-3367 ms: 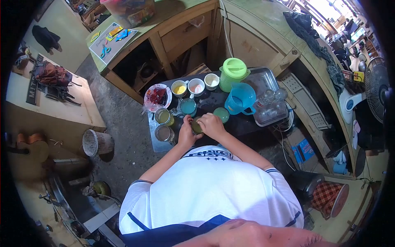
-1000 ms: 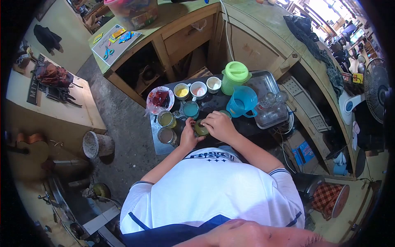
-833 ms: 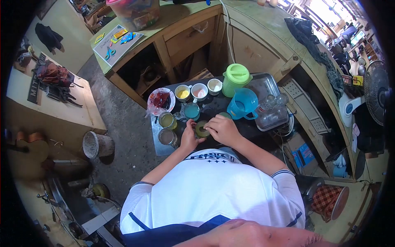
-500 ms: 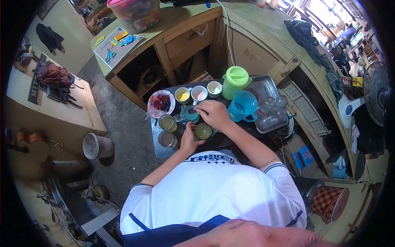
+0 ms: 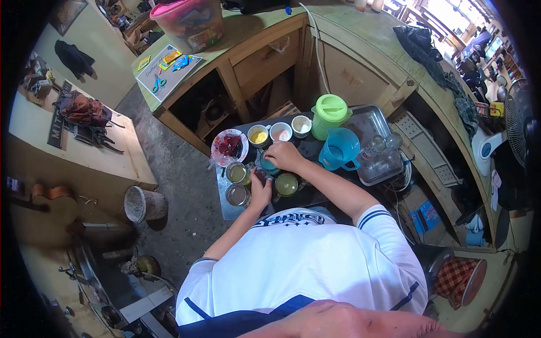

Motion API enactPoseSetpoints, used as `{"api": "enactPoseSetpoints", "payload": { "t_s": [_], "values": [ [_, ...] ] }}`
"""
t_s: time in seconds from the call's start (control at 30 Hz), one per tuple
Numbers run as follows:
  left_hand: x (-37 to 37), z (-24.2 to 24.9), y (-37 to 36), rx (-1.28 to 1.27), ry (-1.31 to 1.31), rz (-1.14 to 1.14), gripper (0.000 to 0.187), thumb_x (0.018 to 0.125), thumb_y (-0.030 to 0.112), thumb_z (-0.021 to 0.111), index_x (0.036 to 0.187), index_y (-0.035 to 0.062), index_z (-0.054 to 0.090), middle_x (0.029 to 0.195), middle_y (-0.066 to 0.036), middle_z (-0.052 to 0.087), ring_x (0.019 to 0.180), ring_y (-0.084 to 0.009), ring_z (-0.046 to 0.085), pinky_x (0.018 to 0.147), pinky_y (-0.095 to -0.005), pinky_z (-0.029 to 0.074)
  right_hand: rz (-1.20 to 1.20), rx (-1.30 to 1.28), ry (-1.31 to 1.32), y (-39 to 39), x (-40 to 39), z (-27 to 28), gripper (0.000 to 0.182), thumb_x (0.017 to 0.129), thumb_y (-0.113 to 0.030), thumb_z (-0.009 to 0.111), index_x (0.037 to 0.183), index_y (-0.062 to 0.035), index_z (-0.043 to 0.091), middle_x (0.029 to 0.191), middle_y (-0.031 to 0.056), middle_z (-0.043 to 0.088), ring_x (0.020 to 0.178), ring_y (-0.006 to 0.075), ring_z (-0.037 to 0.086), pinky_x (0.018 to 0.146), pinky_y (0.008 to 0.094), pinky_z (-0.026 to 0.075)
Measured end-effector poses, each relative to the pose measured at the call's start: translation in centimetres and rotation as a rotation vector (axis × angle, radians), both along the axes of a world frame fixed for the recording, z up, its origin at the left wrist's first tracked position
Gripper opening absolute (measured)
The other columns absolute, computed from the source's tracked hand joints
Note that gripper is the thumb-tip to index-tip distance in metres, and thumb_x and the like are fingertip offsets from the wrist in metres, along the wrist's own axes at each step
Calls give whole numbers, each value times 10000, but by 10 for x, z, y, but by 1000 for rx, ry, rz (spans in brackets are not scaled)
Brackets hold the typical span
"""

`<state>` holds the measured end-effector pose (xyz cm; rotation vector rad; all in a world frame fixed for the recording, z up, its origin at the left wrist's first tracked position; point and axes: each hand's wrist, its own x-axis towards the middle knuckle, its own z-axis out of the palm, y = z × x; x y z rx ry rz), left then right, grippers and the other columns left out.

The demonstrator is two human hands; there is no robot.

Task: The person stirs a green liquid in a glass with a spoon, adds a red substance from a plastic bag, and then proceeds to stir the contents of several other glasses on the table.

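Steady base, small moves

Right hand (image 5: 284, 155) is bunched over the turquoise-filled clear glass mug (image 5: 269, 165) on the dark surface (image 5: 309, 147), can't tell if it's gripping anything. Left hand (image 5: 260, 192) curls by the near side, grip unclear too. I'd brace low, go gently: a green-filled clear glass mug (image 5: 287, 185) sits just beside

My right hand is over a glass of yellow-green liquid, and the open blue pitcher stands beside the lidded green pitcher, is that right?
Not quite: the head view shows your right hand over the glass of blue-green liquid. The open blue pitcher does stand beside the lidded green pitcher.
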<state>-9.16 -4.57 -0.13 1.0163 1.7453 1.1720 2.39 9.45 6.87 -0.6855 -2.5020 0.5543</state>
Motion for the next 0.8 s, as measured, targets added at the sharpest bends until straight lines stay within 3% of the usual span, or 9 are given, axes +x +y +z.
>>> {"api": "enactPoseSetpoints", "payload": {
  "t_s": [0.07, 0.17, 0.27, 0.33, 0.43, 0.53, 0.63, 0.73, 0.8],
  "values": [
    [0, -9, 10, -32, -43, -2, 689, 850, 17, 582, 1406, -28, 178, 1280, -249, 464, 1176, -311, 509, 1013, -372, 387, 10, 59, 28, 1, 1, -2, 131, 712, -173, 652, 763, -74, 723, 722, 98, 662, 732, 287, 635, 660, 414, 518],
    [-3, -40, 21, -7, -49, -5, 756, 826, 7, 607, 1426, -39, 149, 1314, -252, 442, 1221, -330, 473, 1037, -370, 366, 2, 20, -146, 3, -1, -8, 158, 714, -193, 654, 786, -74, 728, 717, 101, 662, 734, 288, 638, 663, 418, 517],
    [-3, -47, 31, 29, 37, 17, 815, 771, 11, 667, 1416, -49, 173, 1333, -244, 431, 1230, -335, 465, 1050, -375, 353, 14, -13, 14, 5, -3, -8, 155, 705, -194, 655, 765, -70, 726, 708, 111, 658, 723, 295, 638, 666, 421, 517],
    [-3, -33, 34, 39, 140, 9, 879, 702, 11, 725, 1410, -35, 205, 1333, -230, 433, 1232, -327, 464, 1054, -377, 351, -49, 26, -190, 3, -2, -7, 141, 698, -194, 654, 742, -83, 729, 722, 118, 664, 721, 295, 641, 670, 422, 518],
    [-4, -24, 37, 96, 130, -57, 899, 661, 1, 750, 1401, -18, 240, 1301, -212, 458, 1197, -304, 490, 1030, -375, 379, -40, -69, -10, 6, -1, -9, 127, 690, -189, 654, 719, -89, 727, 727, 118, 666, 713, 296, 645, 670, 421, 517],
    [-6, -32, 41, 202, -13, -101, 898, 647, -13, 755, 1395, -4, 258, 1253, -192, 489, 1151, -285, 516, 999, -372, 407, -71, 27, -110, 6, -1, -12, 135, 690, -191, 652, 736, -92, 731, 743, 124, 670, 721, 305, 652, 680, 423, 519],
    [-5, -32, 39, 254, 32, -97, 854, 654, -11, 750, 1376, 2, 292, 1223, -177, 508, 1112, -273, 535, 965, -368, 427, -64, -141, -138, 7, -3, -12, 137, 687, -190, 652, 734, -86, 728, 735, 124, 663, 740, 300, 647, 675, 420, 518],
    [-6, -31, 40, 290, 18, -136, 790, 667, -7, 742, 1344, 11, 334, 1218, -169, 512, 1113, -276, 530, 960, -376, 420, -62, 46, -72, 7, -4, -10, 149, 684, -202, 659, 746, -88, 731, 735, 127, 665, 733, 302, 648, 667, 423, 521],
    [-7, -31, 40, 305, 32, -140, 766, 672, -3, 739, 1330, 12, 347, 1215, -168, 513, 1118, -279, 526, 963, -380, 414, -52, -29, -126, 6, -5, -9, 151, 686, -204, 661, 749, -87, 731, 736, 125, 666, 731, 303, 649, 662, 424, 519]
  ]
}}
